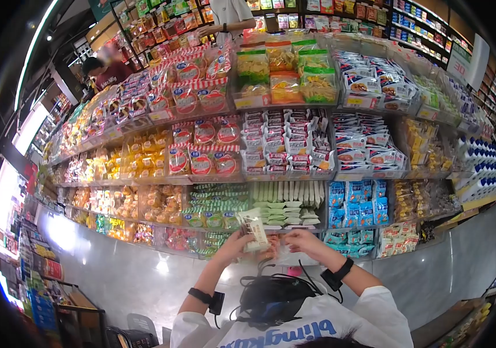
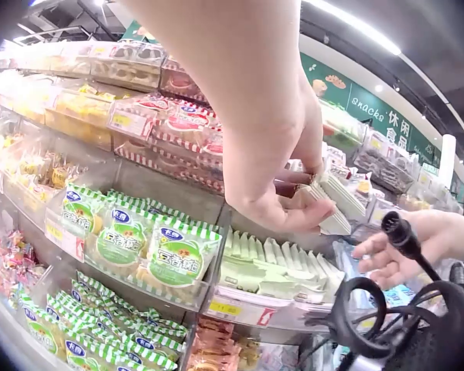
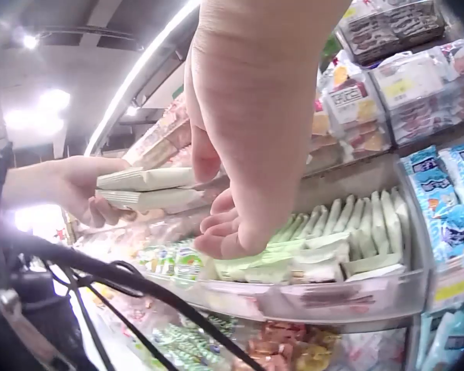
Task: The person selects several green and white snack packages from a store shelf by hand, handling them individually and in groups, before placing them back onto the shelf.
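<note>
My left hand grips pale snack packets by one end, raised in front of the shelves. In the right wrist view two of these flat packets lie one over the other between its thumb and fingers. Close by on the right is my right hand, its fingers loosely curled and holding nothing. Both hands are near a clear bin of pale green packets, some standing in a row at the back and others lying flat in front. The right wrist view shows my right hand overlapping that bin's left part.
Green-striped round pastry packs fill the bin to the left. Blue packets stand to the right. More snack tiers rise behind, and black cables hang before my chest. Another person stands behind the display.
</note>
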`<action>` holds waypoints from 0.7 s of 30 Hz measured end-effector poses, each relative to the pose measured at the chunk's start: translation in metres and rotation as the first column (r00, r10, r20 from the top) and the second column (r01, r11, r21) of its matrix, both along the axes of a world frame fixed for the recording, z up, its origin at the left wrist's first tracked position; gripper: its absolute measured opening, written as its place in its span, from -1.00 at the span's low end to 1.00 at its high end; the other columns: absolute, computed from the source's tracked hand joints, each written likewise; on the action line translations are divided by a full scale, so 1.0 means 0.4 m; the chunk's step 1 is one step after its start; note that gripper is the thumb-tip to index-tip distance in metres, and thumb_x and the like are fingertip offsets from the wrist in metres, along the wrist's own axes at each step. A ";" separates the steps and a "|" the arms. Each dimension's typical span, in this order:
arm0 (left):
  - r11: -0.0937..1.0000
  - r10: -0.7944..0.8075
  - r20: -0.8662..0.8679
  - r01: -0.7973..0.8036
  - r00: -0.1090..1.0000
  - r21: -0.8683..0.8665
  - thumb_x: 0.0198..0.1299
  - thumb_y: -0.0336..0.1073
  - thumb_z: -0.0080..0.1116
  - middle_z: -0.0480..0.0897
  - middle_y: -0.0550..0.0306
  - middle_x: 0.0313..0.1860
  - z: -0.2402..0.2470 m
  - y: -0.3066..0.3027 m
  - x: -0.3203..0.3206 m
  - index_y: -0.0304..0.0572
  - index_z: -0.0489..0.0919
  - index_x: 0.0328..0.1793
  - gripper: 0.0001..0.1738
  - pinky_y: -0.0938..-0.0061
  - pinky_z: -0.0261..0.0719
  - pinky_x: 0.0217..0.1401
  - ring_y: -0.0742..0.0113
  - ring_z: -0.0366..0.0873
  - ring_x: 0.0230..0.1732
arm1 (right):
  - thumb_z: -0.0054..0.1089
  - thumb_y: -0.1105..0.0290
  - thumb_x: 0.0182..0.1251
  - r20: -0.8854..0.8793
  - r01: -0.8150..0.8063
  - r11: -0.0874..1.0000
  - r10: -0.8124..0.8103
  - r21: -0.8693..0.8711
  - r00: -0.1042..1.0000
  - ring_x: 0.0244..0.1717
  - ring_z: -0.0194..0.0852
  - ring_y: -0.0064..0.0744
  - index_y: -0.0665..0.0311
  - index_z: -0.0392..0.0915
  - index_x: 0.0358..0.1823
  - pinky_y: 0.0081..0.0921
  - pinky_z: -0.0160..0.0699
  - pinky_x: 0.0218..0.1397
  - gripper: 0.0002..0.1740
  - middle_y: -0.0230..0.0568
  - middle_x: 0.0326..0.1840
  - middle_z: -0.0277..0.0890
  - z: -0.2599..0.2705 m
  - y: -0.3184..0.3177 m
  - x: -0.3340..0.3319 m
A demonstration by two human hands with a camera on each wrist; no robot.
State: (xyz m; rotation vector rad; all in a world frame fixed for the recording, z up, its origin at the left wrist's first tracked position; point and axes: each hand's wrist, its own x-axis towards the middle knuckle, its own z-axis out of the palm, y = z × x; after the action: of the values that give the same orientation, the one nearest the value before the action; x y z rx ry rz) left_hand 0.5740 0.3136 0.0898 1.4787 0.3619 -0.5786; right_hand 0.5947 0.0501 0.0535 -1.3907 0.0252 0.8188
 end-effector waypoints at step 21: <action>0.535 -0.104 0.727 -0.578 0.678 0.616 0.05 -0.47 0.12 0.40 -0.26 0.05 -0.201 -0.012 0.165 -0.41 0.29 0.16 -0.49 0.14 0.24 0.24 -0.12 0.32 0.16 | 0.11 0.49 -0.02 0.688 0.507 0.538 0.707 -0.673 0.164 -0.25 0.38 -0.19 0.31 0.50 -0.22 -0.27 0.28 0.05 -0.74 -0.15 -0.36 0.42 -0.127 -0.210 0.181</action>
State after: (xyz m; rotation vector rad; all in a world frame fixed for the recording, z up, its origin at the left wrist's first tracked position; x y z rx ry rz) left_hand 0.6401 0.3088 0.0095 2.3686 0.2343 0.5660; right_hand 0.6671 -0.0338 0.0029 -2.7721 -0.9337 -0.3774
